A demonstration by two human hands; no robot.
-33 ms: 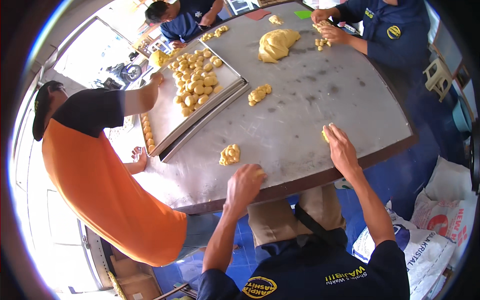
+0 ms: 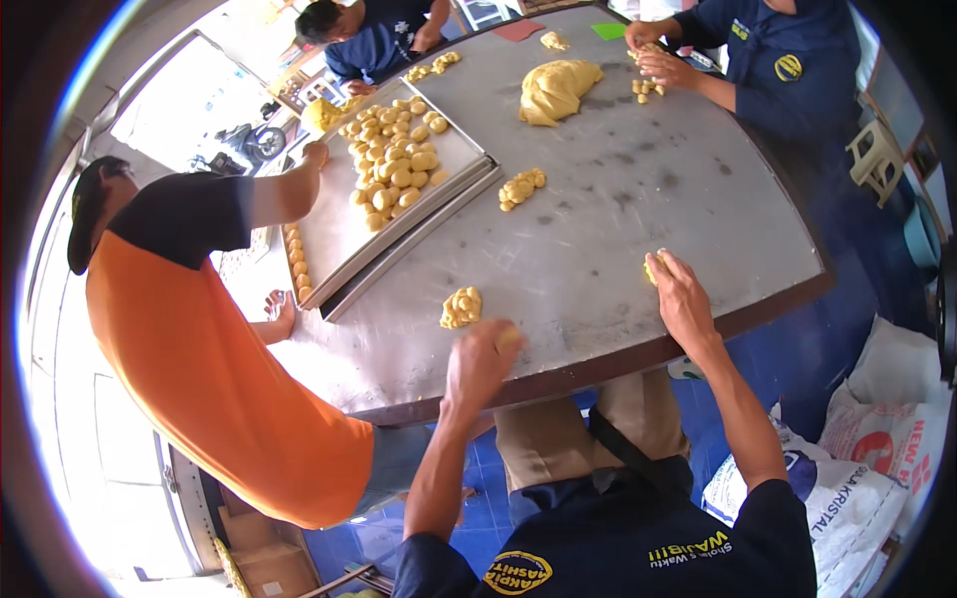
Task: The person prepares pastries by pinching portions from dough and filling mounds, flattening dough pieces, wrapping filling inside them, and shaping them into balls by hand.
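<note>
Table [image 2: 608, 234] of grey metal, seen from above.
The left hand [image 2: 478, 363], motion-blurred, curls around a pale dough piece [image 2: 509, 339] near the front edge, just beside a cluster of dough lumps [image 2: 462, 308]. The right hand [image 2: 684, 299], fingers pressed together, covers most of a yellow dough bit [image 2: 650, 270] on the metal; whether it pinches, I cannot tell. Farther off, left, lies a tray [image 2: 337, 227] of dough balls [image 2: 399, 177].

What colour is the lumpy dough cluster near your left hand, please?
The dough cluster is yellow, clearest in the head view.

Left hand [image 2: 480, 367] curled, blurred; right hand [image 2: 684, 296] farther forward, back upward.
</note>
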